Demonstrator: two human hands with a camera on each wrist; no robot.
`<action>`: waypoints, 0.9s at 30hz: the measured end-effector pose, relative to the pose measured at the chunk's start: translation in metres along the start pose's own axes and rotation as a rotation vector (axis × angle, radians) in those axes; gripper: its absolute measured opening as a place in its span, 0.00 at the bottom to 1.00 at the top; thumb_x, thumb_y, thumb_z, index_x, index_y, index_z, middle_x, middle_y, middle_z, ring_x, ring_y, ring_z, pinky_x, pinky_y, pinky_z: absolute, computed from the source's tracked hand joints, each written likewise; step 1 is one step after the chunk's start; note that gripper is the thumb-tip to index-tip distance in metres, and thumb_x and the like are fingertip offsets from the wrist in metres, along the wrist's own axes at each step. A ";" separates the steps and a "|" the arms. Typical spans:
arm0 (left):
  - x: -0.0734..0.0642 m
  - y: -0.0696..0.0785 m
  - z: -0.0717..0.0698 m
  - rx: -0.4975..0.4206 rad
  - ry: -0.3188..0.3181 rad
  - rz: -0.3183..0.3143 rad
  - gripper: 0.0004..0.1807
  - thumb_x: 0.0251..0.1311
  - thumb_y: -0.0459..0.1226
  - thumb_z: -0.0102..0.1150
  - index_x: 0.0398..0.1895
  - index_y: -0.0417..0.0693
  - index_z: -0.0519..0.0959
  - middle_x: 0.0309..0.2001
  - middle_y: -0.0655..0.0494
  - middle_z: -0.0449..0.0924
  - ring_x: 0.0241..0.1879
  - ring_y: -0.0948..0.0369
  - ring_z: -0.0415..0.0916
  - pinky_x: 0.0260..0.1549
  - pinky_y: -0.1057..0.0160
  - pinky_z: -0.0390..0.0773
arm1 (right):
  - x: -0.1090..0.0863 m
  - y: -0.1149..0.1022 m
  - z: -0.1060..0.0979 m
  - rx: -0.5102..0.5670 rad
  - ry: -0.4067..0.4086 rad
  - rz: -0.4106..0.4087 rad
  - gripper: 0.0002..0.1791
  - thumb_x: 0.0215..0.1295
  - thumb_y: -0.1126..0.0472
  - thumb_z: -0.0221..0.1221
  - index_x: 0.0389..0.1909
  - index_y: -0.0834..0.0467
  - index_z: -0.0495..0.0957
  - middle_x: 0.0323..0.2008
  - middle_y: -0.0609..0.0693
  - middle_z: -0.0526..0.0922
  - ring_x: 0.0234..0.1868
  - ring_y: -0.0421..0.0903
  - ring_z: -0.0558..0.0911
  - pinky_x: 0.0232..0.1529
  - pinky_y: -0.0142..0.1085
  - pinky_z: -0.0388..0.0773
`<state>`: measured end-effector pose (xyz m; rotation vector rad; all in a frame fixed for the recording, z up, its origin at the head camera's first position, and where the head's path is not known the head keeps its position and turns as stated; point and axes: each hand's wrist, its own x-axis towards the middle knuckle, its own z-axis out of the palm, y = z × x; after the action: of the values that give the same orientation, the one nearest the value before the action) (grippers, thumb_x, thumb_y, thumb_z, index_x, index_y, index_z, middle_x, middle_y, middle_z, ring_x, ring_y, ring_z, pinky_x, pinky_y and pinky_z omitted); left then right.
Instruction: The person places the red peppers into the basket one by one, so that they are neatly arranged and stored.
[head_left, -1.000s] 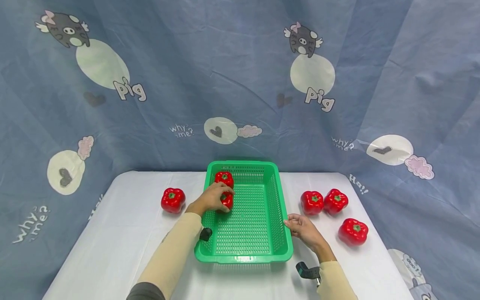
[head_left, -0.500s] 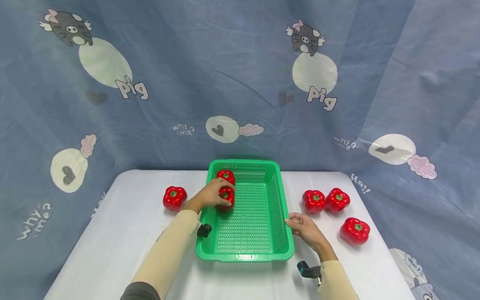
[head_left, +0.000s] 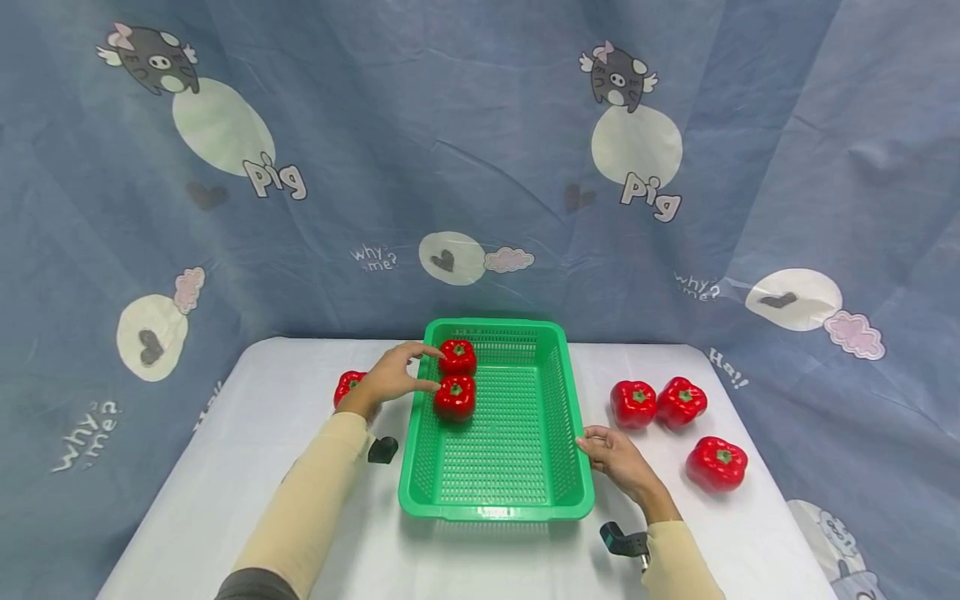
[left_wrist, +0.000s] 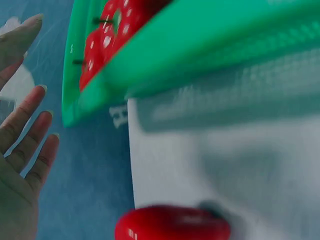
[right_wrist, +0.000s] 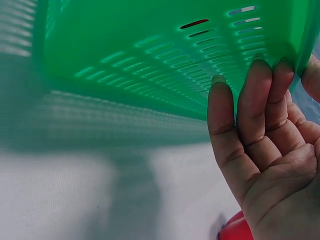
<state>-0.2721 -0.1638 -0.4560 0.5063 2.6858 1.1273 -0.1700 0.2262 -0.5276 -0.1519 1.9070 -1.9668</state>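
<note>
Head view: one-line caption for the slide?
Left hand open beside two red peppers in green basket; right hand on its right rim.

The basket is green plastic, its floor and walls pierced with a fine grid of slots, its rim smooth with a slight sheen. The peppers are glossy red, hard-looking and smooth, catching white highlights, with matt green stems. A matt white cloth covers the counter, faintly creased. The backdrop is soft, wrinkled blue fabric with printed cartoon pigs. The sleeves are matt beige knit.
</note>
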 end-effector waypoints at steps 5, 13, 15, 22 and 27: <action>-0.010 -0.016 -0.015 -0.001 0.063 -0.041 0.30 0.51 0.39 0.72 0.59 0.48 0.75 0.61 0.45 0.71 0.62 0.44 0.64 0.60 0.42 0.66 | 0.000 0.000 -0.001 -0.002 -0.017 -0.022 0.17 0.71 0.66 0.52 0.50 0.78 0.66 0.35 0.47 0.83 0.36 0.37 0.82 0.41 0.31 0.80; -0.027 -0.037 -0.032 0.026 0.060 -0.128 0.29 0.52 0.41 0.71 0.59 0.50 0.74 0.63 0.39 0.68 0.64 0.41 0.61 0.59 0.36 0.62 | 0.000 0.003 -0.002 0.026 -0.066 -0.094 0.18 0.68 0.60 0.58 0.47 0.72 0.70 0.36 0.48 0.84 0.37 0.38 0.83 0.41 0.31 0.80; -0.030 -0.040 -0.035 0.043 0.053 -0.156 0.30 0.53 0.42 0.71 0.60 0.51 0.74 0.63 0.39 0.67 0.64 0.40 0.59 0.58 0.34 0.61 | 0.000 0.002 -0.003 0.005 -0.041 -0.062 0.19 0.69 0.61 0.56 0.49 0.75 0.69 0.37 0.50 0.84 0.37 0.39 0.83 0.42 0.31 0.80; -0.036 -0.050 -0.041 0.006 0.054 -0.304 0.32 0.53 0.42 0.69 0.63 0.52 0.72 0.65 0.38 0.63 0.63 0.36 0.53 0.50 0.38 0.73 | 0.000 0.000 -0.003 -0.030 0.007 0.004 0.20 0.71 0.65 0.53 0.52 0.79 0.65 0.39 0.53 0.83 0.38 0.40 0.83 0.43 0.33 0.80; -0.040 -0.060 -0.044 0.006 0.041 -0.331 0.33 0.52 0.42 0.70 0.63 0.51 0.72 0.68 0.39 0.60 0.65 0.37 0.52 0.52 0.38 0.72 | 0.000 0.000 -0.001 -0.022 0.001 0.000 0.21 0.71 0.66 0.53 0.53 0.80 0.64 0.38 0.51 0.83 0.37 0.40 0.83 0.43 0.33 0.80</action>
<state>-0.2621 -0.2465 -0.4670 0.0342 2.6748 1.0434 -0.1706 0.2268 -0.5278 -0.1566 1.9292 -1.9469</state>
